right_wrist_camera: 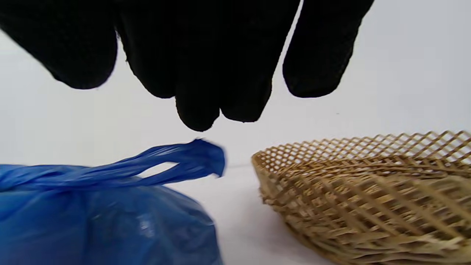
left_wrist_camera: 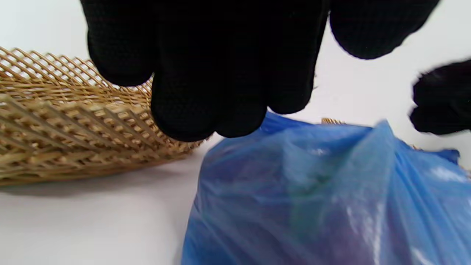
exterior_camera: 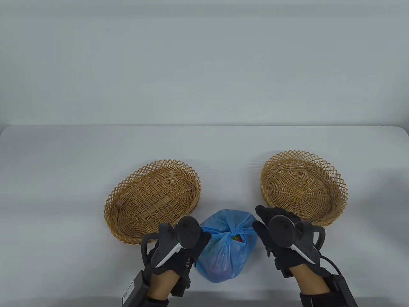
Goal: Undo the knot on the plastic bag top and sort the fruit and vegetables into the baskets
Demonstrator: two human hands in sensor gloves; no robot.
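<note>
A blue plastic bag lies at the table's front middle, its top tied in a knot; red and green produce shows dimly through the plastic. My left hand hovers at the bag's left side, fingers hanging relaxed just above the plastic. My right hand hovers at the bag's right, fingers straight and holding nothing, a little above the bag's handle loop. Neither hand grips the bag.
Two empty wicker baskets flank the bag: an oval one at the left and a round one at the right, each close to a hand. Pale table surface stretches behind them.
</note>
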